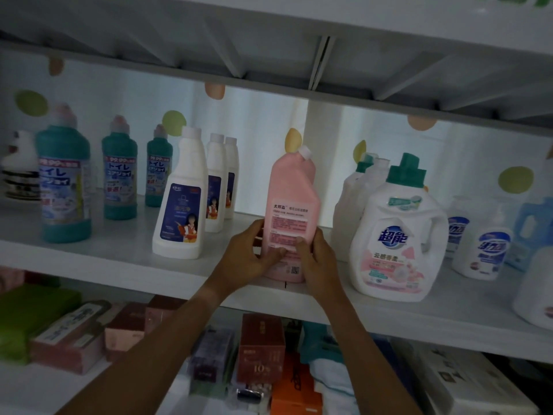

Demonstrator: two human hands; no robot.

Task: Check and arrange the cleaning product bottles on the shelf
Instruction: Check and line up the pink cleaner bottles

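A pink bottle (291, 202) with a white angled cap stands upright near the front edge of the white shelf (125, 259), its back label facing me. My left hand (250, 254) grips its lower left side and my right hand (318, 259) grips its lower right side. To its left stand three white bottles (182, 199) with blue labels in a row going back, and further left three teal bottles (64, 187). To its right stands a white detergent jug (395, 232) with a green cap, with similar jugs behind it.
White pump bottles (481, 244) and a blue jug (532, 232) fill the shelf's right end. The shelf above (269, 67) hangs low over the bottle tops. Below, boxes and packs (260, 345) crowd the lower shelf.
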